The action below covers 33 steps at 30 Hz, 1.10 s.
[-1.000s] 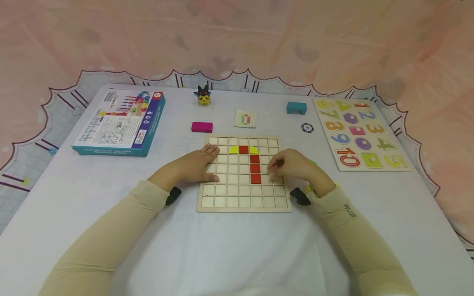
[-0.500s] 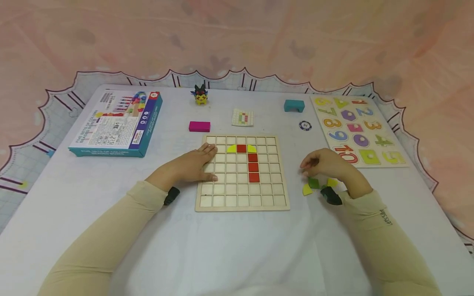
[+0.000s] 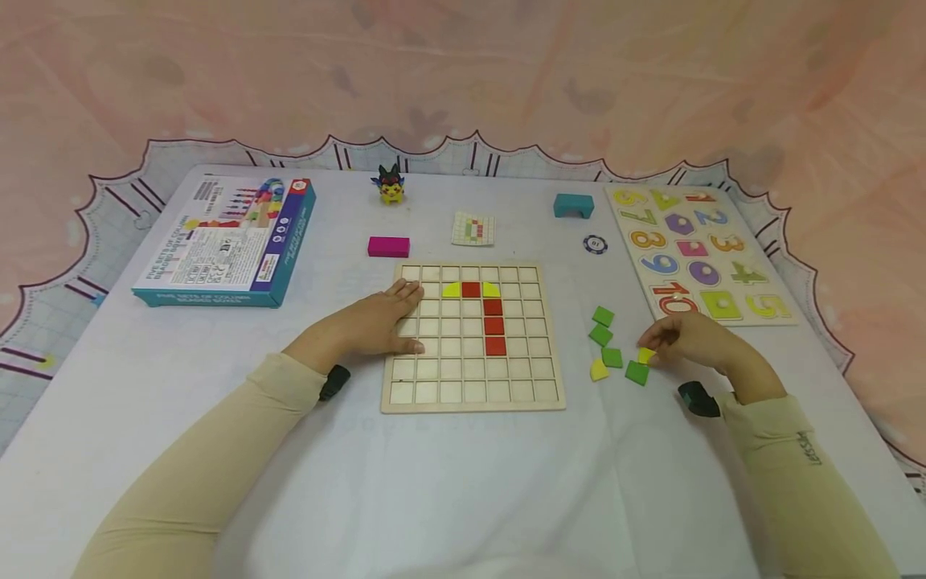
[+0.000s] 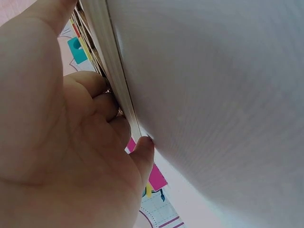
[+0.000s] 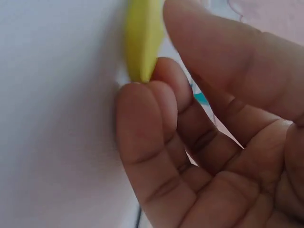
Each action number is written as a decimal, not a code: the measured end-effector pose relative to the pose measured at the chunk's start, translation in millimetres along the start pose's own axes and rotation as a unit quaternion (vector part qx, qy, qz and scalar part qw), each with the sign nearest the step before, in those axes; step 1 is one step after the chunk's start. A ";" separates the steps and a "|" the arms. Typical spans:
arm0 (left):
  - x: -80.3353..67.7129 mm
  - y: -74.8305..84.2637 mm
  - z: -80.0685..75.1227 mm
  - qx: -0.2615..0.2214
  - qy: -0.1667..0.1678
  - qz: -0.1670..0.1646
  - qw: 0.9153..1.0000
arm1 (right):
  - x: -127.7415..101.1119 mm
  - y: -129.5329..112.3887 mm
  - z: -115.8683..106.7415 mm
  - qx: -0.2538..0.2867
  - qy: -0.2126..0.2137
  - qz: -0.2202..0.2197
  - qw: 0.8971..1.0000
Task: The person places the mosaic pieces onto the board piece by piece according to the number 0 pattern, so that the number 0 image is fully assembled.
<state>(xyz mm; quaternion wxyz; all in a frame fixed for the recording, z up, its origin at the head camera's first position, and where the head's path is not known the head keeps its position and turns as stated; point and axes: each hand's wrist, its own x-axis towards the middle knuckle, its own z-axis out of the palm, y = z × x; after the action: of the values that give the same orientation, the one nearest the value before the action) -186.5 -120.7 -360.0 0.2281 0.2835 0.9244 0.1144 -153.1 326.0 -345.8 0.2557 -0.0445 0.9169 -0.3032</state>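
A wooden grid board (image 3: 473,400) lies in the middle of the white table, seen in the head view. Red tiles (image 3: 495,326) and two yellow quarter-round tiles (image 3: 453,290) fill some of its cells. My left hand (image 3: 383,322) rests flat on the board's left side, fingers straight; in the left wrist view its fingers (image 4: 102,102) lie along the board's edge (image 4: 114,71). To the right of the board lie several loose green tiles (image 3: 612,357) and a yellow tile (image 3: 599,370). My right hand (image 3: 690,338) pinches another yellow tile (image 3: 646,355) (image 5: 142,38) between thumb and fingers.
A game box (image 3: 224,241) sits at the back left. Behind the board are a magenta block (image 3: 388,246), a pattern card (image 3: 473,229), a small toy figure (image 3: 391,186), a teal block (image 3: 574,207) and a chip (image 3: 595,244). A number puzzle (image 3: 698,253) lies at the right.
My right hand left the board and moved right to the loose tiles, where it now pinches a yellow one. The green tiles came into sight. The left hand stayed put.
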 end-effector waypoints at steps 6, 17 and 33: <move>0.1 -0.5 0.2 -0.003 0.002 0.000 1.000 | 1.5 4.8 4.1 -0.006 0.007 -0.015 1.000; -1.2 -0.2 -0.1 -0.004 0.001 0.000 1.000 | 2.3 2.1 8.1 -0.001 0.016 -0.014 1.000; -0.8 2.0 -0.8 0.002 -0.003 -0.007 1.000 | 10.3 -16.7 2.4 0.018 0.023 -0.031 0.999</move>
<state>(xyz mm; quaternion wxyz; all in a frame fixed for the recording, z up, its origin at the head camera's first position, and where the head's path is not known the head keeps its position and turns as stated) -185.3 -119.6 -358.3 0.2307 0.2782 0.9259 0.1100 -162.1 308.7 -342.4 0.2258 -0.0616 0.9151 -0.3285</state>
